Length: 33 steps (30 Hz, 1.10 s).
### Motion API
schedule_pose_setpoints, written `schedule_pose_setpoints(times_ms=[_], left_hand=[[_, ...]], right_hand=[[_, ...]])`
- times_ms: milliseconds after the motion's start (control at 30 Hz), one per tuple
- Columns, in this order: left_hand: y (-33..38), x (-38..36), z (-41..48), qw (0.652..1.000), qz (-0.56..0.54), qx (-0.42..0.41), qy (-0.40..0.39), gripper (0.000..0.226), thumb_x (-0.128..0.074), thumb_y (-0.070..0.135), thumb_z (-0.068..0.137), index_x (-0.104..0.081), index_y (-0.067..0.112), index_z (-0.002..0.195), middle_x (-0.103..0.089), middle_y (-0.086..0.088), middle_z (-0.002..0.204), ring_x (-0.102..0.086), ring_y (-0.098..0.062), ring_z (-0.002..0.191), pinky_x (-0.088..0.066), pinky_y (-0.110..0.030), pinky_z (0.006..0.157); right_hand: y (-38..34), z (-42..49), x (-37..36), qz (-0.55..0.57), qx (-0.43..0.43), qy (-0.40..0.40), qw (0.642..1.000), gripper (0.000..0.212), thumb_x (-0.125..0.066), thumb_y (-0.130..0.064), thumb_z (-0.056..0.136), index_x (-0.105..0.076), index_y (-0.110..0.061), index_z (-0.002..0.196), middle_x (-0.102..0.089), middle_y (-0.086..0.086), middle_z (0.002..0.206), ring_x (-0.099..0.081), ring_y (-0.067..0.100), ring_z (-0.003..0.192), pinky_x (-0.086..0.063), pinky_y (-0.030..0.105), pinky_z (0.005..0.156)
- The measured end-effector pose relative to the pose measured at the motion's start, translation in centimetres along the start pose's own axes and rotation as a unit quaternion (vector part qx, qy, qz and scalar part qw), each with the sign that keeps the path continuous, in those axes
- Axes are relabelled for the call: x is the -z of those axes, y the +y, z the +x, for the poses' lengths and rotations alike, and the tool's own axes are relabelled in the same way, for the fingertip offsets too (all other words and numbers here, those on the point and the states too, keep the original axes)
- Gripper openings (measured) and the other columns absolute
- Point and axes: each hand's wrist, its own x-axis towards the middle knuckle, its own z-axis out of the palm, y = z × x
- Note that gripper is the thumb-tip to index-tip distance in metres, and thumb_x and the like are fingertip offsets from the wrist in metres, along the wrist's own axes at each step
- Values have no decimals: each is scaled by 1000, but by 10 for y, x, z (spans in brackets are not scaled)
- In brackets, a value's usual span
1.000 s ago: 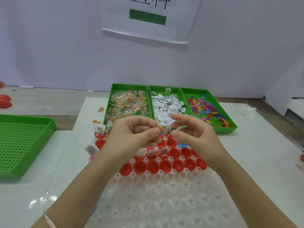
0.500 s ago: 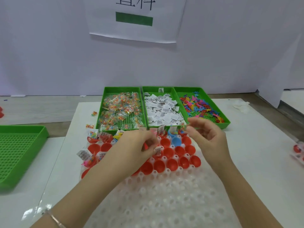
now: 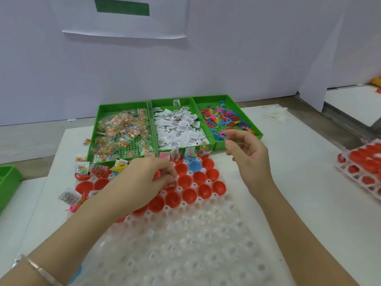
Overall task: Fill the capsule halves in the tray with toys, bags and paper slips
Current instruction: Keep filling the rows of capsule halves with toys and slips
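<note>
Your left hand (image 3: 144, 182) is pinching a small bag (image 3: 171, 183) down among the red capsule halves (image 3: 204, 190) at the tray's (image 3: 185, 240) 12 o'clock end, your right hand (image 3: 249, 153) is now drifting apart toward 2 o'clock, fingers loosely spread, holding nothing, nearing the green toy bin (image 3: 258, 130)

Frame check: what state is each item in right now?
Capsule tray: near pockets without halves.
Front red halves: empty.
Blue capsule half: empty.
Back-row halves: filled.
Green bins: stocked.
Left hand: fingers curled, down on the halves, hold unclear.
Right hand: raised, loosely curled, empty.
</note>
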Motion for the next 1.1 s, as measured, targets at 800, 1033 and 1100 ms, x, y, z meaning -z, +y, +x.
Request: schedule_pose_setpoints(times_ms=[800,1033,1100], left_hand=[[16,8,18,981,170,-12,-92,21,-58,20,90,-65,31,106,-65,14,99,-59,-12,95,-55,-36,77],[21,9,23,973,214,-9,-90,16,-59,24,88,-64,33,100,-66,10,98,-61,-15,93,-56,-36,76],[20,9,22,970,216,-16,-108,15,-59,25,86,-68,33,95,-67,8,94,-62,-17,89,-56,-34,72]], right_hand=[[-20,-53,-39,-492,207,-346,772,28,-47,-37,90,-63,-27,111,-58,-8,96,-52,15,92,-35,40,88],[-22,-54,-40,-511,188,-345,764,35,-42,-37,89,-70,-26,105,-60,-7,96,-52,17,90,-29,38,86],[-23,-54,-41,-508,184,-341,769,33,-42,-35,87,-70,-25,102,-60,-7,93,-52,17,88,-28,36,85]])
